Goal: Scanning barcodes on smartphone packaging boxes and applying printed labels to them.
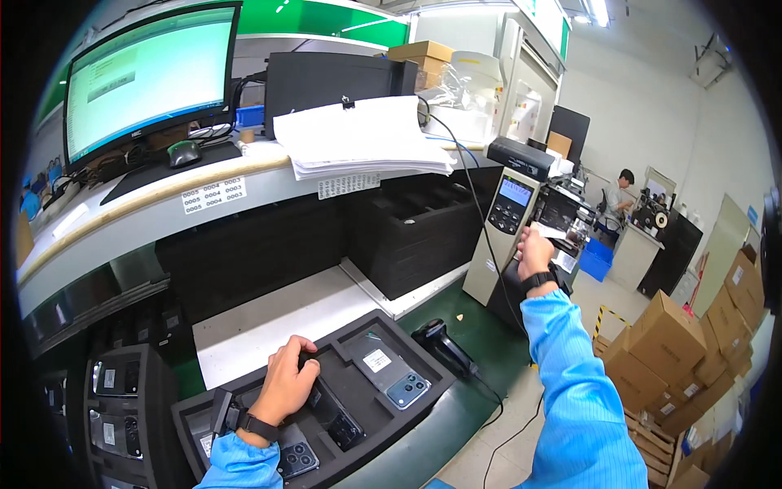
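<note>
A black foam tray [436, 367] lies in front of me with phones in its slots. My left hand [287, 379] is closed on the upper end of a dark phone [336, 417], which sits tilted in the middle slot. To its right another phone [381, 365] lies back up, with a white label on it. A third phone [297, 459] is partly hidden under my left wrist. My right hand [533, 251] is raised to the front of a label printer [507, 213], its fingers pinched on a white label [551, 231] at the outlet.
A handheld scanner [444, 346] lies right of the tray, its cable hanging over the bench edge. More foam trays [122, 424] with phones stand at left. A paper stack [358, 138] and a monitor [151, 77] occupy the shelf. Cartons [664, 342] are piled at right; a person [617, 200] sits beyond.
</note>
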A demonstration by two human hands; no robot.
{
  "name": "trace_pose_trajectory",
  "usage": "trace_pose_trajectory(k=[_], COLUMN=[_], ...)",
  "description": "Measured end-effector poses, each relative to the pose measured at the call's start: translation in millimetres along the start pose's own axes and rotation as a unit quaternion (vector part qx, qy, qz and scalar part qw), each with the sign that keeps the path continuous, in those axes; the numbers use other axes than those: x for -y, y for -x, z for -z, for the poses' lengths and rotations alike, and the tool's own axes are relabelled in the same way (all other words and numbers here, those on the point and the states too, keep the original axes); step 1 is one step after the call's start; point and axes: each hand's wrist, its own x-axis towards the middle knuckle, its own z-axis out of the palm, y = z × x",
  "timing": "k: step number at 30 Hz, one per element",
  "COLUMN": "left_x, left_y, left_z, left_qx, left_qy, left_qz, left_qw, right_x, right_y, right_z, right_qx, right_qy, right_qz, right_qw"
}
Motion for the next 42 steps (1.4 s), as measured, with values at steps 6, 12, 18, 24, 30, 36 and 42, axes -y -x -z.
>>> trace_pose_trajectory(k=[6, 12, 18, 24, 30, 36, 42], left_x=[-1.0, 6.7, 12.6, 2.6, 1.6, -0.3, -10.7], left_y=[0.4, -1.8, -1.6, 2.2, 12.2, 10.4, 19.7], left_z=[1.2, -2.1, -3.4, 2.6, -8.2, -7.3, 39.5], left_qx=[0.011, -0.008, -0.014, -0.007, 0.012, 0.035, 0.028], left_qy=[0.008, -0.006, 0.018, 0.002, -0.227, -0.261, -0.259], left_qz=[0.011, -0.006, -0.040, -0.053, -0.112, -0.116, -0.054], left_qw=[1.000, 1.000, 0.999, 0.999, 0.967, 0.958, 0.964], right_x=[-58.4, -18.0, 57.0, 52.4, 25.1, -63.5, -42.2], right_y=[27.5, 209.9, 280.3, 323.0, 257.0, 217.0, 215.6], right_z=[57.1, 78.9, 2.9, -40.4, 15.6, 63.8, 41.4], right_qx=[-0.090, 0.265, 0.710, 0.825, 0.546, 0.326, 0.403], right_qy=[0.172, 0.128, 0.320, 0.384, 0.383, 0.475, 0.467], right_qz=[0.179, -0.180, -0.199, -0.222, 0.029, 0.158, 0.167], right_qw=[0.965, 0.939, 0.595, 0.350, 0.745, 0.802, 0.769])
